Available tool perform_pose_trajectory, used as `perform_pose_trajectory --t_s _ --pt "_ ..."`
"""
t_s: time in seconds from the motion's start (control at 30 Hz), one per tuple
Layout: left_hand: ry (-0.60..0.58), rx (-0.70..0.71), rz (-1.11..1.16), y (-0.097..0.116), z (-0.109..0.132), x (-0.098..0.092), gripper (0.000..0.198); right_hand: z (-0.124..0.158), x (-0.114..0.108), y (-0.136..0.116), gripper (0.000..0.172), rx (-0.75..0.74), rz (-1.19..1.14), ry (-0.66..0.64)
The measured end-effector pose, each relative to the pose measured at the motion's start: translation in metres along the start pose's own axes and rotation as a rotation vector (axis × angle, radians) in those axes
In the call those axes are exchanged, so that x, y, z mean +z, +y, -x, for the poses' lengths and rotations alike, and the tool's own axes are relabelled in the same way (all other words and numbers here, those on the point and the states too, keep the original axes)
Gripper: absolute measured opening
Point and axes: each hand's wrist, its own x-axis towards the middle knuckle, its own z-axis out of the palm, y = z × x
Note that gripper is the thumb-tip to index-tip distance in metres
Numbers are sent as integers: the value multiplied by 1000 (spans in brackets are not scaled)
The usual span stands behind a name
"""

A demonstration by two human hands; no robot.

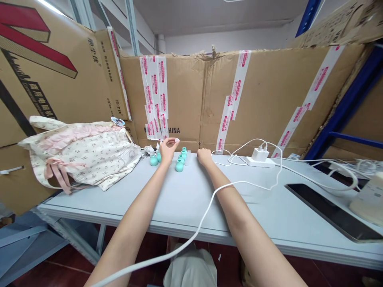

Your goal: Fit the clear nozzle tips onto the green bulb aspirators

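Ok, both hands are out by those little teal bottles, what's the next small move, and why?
Probably bring the left hand down onto the front teal bottle. That hand hovers over the cluster with fingertips pinched; whether it holds anything is unclear. The right hand lies curled on the table beside them, so that bottle stands free between both.

Both arms extended over the counter [179, 199]; left hand [168, 148] raised above it, fingertips pinched; right hand [204, 156] curled, resting on it.
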Motion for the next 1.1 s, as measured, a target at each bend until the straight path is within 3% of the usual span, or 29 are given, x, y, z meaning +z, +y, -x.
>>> perform_pose_trajectory --t_s 0.2,0.37,0.53,0.7,0.83,0.97,1.1 --pt "-81 34 -56 2 3 2 23 6 -11 4 20 -1 -122 97" --pt "-256 82 -151 9 21 18 23 27 -31 22 15 -1 -764 314" --pt "-471 156 -249 8 50 38 29 63 -24 47 28 -103 -1222 305" --pt "-617 162 -299 4 66 46 21 83 -13 55 20 -140 -1089 260" --pt "-619 144 -313 3 67 45 20 84 -16 56 10 -167 -940 247" --pt "-618 155 -307 2 68 45 19 86 -16 55 11 -133 -883 228" --pt "-612 189 -332 1 69 44 18 87 -10 52 16 -93 -972 226"
